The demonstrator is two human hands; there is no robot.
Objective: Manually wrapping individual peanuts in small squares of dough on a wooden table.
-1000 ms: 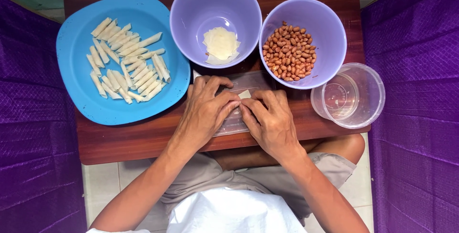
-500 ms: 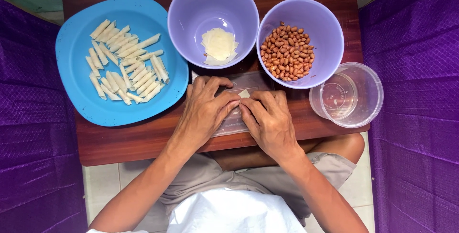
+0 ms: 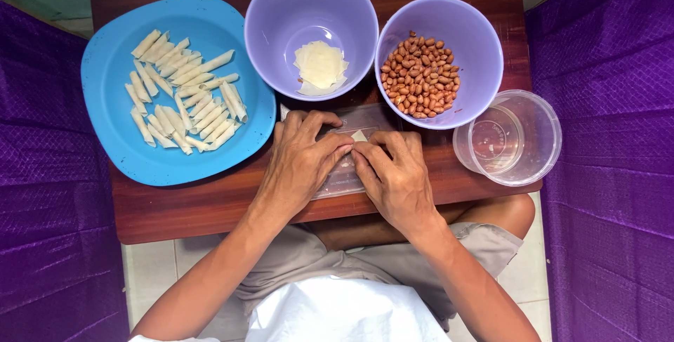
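My left hand [image 3: 302, 163] and my right hand [image 3: 393, 173] meet fingertip to fingertip over a clear plastic lid [image 3: 344, 180] lying on the wooden table [image 3: 196, 208]. Both pinch a small pale wrapper [image 3: 359, 135]; only its pointed corner shows above my fingers. Behind my hands stands a lilac bowl [image 3: 281, 5] holding a stack of square pale wrappers [image 3: 321, 66]. To its right a second lilac bowl [image 3: 484, 54] holds brown peanuts [image 3: 419, 75].
A blue plate [image 3: 112, 75] at the left carries several rolled pale sticks [image 3: 186, 93]. A clear round plastic container [image 3: 509, 138] with a little water stands at the table's right edge. Purple cloth [image 3: 604, 138] flanks both sides.
The wrapper's visible corner has shrunk a little beneath my fingers. My hands stay in the same place, and the view has shifted very slightly.
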